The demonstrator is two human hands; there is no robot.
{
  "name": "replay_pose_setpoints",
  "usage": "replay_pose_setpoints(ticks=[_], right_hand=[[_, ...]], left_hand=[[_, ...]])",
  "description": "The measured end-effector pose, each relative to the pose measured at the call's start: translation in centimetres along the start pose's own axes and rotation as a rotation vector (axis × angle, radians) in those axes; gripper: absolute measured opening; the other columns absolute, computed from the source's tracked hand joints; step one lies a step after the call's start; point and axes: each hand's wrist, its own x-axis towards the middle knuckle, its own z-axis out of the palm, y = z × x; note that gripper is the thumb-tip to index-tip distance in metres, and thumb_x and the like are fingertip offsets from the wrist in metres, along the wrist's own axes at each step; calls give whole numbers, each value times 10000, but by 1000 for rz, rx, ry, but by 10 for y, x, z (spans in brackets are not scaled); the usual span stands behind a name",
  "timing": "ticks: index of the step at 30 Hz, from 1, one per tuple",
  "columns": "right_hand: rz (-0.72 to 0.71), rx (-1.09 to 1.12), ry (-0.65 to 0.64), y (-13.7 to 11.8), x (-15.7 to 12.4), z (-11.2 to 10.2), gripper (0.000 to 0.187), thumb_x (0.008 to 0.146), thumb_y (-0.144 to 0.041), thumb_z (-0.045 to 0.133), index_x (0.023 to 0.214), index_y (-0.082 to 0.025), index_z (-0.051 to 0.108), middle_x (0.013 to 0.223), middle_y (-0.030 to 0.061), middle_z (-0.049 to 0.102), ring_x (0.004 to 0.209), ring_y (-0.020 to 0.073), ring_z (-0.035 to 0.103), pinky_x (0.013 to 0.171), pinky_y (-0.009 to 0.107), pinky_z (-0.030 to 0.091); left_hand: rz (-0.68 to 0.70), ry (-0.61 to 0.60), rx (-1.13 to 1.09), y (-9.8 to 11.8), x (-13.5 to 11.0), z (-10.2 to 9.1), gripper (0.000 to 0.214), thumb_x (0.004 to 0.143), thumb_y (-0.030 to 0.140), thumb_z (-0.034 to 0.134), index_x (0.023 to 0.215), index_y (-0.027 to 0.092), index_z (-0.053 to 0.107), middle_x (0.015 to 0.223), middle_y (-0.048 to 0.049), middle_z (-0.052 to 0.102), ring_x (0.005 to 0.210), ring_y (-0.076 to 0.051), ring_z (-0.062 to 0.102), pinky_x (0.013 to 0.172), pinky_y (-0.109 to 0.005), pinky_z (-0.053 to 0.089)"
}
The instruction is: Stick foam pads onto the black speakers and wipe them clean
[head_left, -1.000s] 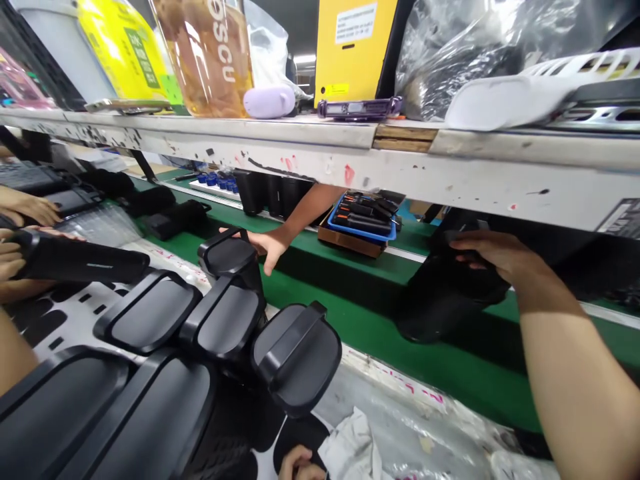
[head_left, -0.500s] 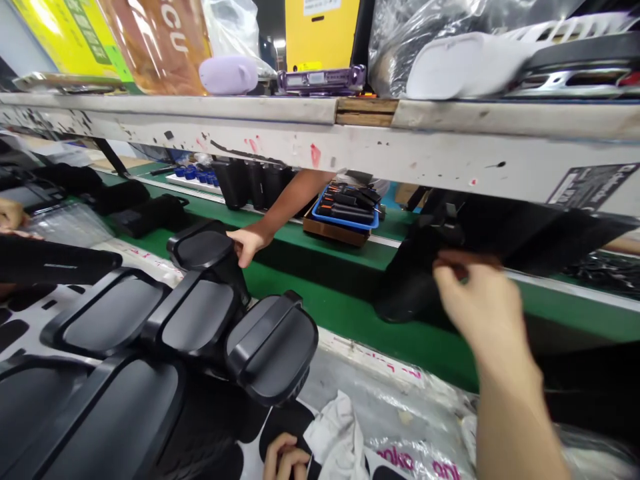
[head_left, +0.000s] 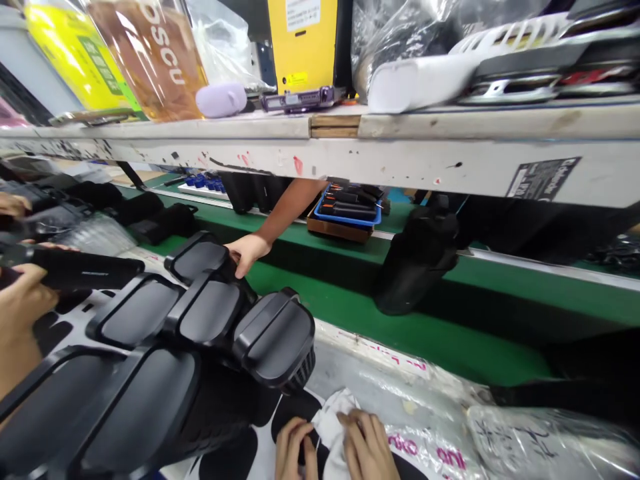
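At the bottom edge, my right hand [head_left: 369, 445] has its fingers bent onto a crumpled white cloth [head_left: 336, 412], pinching it. My left hand [head_left: 296, 448] is just left of the cloth, fingers curled; what lies under them is hidden. Both are over the black-and-white patterned surface in front of me. Several black speakers with handles crowd the left side; the nearest speaker [head_left: 275, 340] is tilted, its grey oval end facing up. On the green conveyor belt [head_left: 330, 293] stands a black bag [head_left: 415, 263], apart from my hands.
Across the belt a co-worker's hand [head_left: 250, 252] grips a speaker [head_left: 197, 259]. Another person's hand [head_left: 27, 293] holds a long black speaker [head_left: 90, 268] at left. A white shelf [head_left: 390, 163] crosses above the belt. A blue tray [head_left: 349, 212] holds black parts; wrapped packages [head_left: 550, 437] lie at right.
My right hand has left the black bag on the belt and come down to the white cloth beside my left hand. The other person's hand and long speaker at left have moved further into view.
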Motion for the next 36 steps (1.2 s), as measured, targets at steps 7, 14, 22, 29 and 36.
replay_pose_setpoints(ticks=[7, 14, 22, 29, 36], right_hand=[[-136, -93, 112, 5, 5, 6, 314, 877, -168, 459, 1156, -237, 585, 992, 59, 635, 884, 232, 631, 736, 354, 552], [-38, 37, 50, -2, 7, -1, 300, 909, -154, 429, 1136, -224, 612, 988, 73, 629, 895, 242, 620, 791, 430, 563], [76, 290, 7, 2, 3, -1, 324, 914, -181, 412, 1095, -253, 671, 1006, 77, 648, 944, 230, 637, 834, 396, 564], [420, 541, 262, 5, 53, -53, 285, 825, -276, 448, 876, -200, 719, 892, 88, 667, 855, 224, 662, 777, 349, 552], [541, 533, 502, 29, 134, -112, 287, 799, -329, 464, 920, -191, 684, 949, 92, 631, 846, 219, 602, 778, 377, 498]], left_hand=[[219, -183, 281, -6, 3, -4, 330, 882, 194, 444, 1049, 255, 721, 1097, -67, 706, 1017, -244, 619, 871, -393, 446], [108, -352, 411, 20, 11, -7, 413, 845, 130, 457, 1168, 285, 663, 1233, -36, 648, 1177, -236, 542, 994, -420, 362], [92, -342, 446, 22, 15, -7, 408, 805, 127, 486, 1144, 252, 677, 1226, -55, 647, 1155, -246, 541, 986, -423, 368], [133, -294, 472, 11, 13, 0, 398, 807, 130, 454, 1096, 241, 704, 1173, -64, 680, 1098, -268, 570, 923, -435, 382], [196, -340, 597, 15, 13, -1, 401, 833, 116, 431, 1114, 234, 691, 1184, -79, 661, 1080, -267, 565, 883, -424, 387]])
